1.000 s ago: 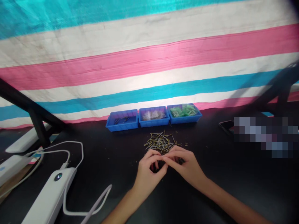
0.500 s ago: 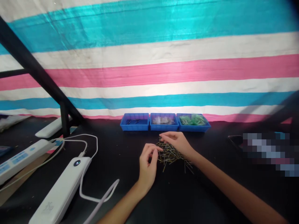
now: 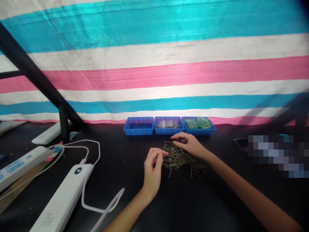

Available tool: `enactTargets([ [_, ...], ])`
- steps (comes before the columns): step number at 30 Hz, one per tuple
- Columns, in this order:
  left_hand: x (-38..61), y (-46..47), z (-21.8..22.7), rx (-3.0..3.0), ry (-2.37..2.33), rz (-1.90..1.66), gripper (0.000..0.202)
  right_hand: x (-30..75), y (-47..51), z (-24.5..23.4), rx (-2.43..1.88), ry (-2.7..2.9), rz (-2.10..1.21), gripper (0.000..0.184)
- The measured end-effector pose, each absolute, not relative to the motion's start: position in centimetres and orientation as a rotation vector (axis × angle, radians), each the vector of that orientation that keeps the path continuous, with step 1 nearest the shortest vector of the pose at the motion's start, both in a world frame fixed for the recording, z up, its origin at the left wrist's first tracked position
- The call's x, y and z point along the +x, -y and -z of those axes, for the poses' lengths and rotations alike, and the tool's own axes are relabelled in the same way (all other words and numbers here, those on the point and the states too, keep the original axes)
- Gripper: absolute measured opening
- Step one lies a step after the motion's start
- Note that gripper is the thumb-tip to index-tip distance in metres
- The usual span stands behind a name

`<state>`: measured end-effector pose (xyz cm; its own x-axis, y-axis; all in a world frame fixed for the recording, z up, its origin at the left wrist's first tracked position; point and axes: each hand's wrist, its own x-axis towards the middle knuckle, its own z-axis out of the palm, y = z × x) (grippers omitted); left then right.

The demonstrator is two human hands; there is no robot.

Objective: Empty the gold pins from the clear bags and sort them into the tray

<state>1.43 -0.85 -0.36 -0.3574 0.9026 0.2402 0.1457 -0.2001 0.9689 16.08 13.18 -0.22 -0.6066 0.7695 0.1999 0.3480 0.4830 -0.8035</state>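
Observation:
A loose pile of long thin metal screws (image 3: 180, 158), brassy and grey, lies on the black table. My left hand (image 3: 152, 169) rests at the pile's left edge, its thumb drawn against the curled fingers and a fingertip reaching to the screws. Whatever is pinched there, if anything, cannot be made out. Over the back right part of the pile is my right hand (image 3: 189, 144), thumb and forefinger apart, with nothing visible between them. Behind the pile stand three blue trays in a row: the left tray (image 3: 138, 131) holds a few dark thin pieces.
Clear plastic pieces (image 3: 168, 124) fill the middle tray, green pieces (image 3: 199, 122) the right one. On the left lie a white power bank (image 3: 64, 196) with a looping cable (image 3: 99, 161) and a power strip (image 3: 21, 164). A black frame bar (image 3: 43, 80) slants above. A blurred patch covers the right side.
My right hand has shifted slightly right and back, its thumb and forefinger parting and uncovering more of the pile. My left hand has stayed nearly still. The view has moved slightly.

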Motion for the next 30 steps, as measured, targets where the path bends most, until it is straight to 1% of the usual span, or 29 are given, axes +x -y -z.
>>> enactTargets([
  [2,1.6,1.0,0.2,1.240,-1.445,-1.604,0.024,18.9,-12.8,1.3,-1.046,2.200,-0.776,0.030],
  [5,1.8,1.0,0.1,1.244,-1.439,-1.576,0.023,21.4,-12.0,2.5,-1.127,2.237,-0.667,0.037],
  [8,1.7,0.9,0.1,1.245,-1.440,-1.569,0.021,21.9,-11.1,2.8,-1.167,2.276,-0.561,0.041],
  [11,1.3,0.6,0.2,1.235,-1.465,-1.568,0.020,21.7,-10.8,2.9,-1.202,2.274,-0.525,0.035],
  [13,1.0,0.4,0.3,1.226,-1.488,-1.553,0.020,21.6,-10.7,3.0,-1.205,2.242,-0.561,0.027],
  [15,0.8,0.2,0.4,1.231,-1.507,-1.525,0.019,21.8,-10.7,3.2,-1.194,2.204,-0.612,0.023],
  [20,0.8,-0.1,0.6,1.275,-1.518,-1.451,0.019,22.2,-10.3,3.0,-1.147,2.221,-0.667,0.019],
  [25,1.5,0.3,0.5,1.399,-1.473,-1.323,0.022,22.4,-9.9,1.9,-1.170,2.310,-0.574,0.012],
  [30,1.8,0.7,0.1,1.523,-1.479,-1.199,0.020,22.8,-9.5,0.3,-1.143,2.305,-0.543,0.011],
])
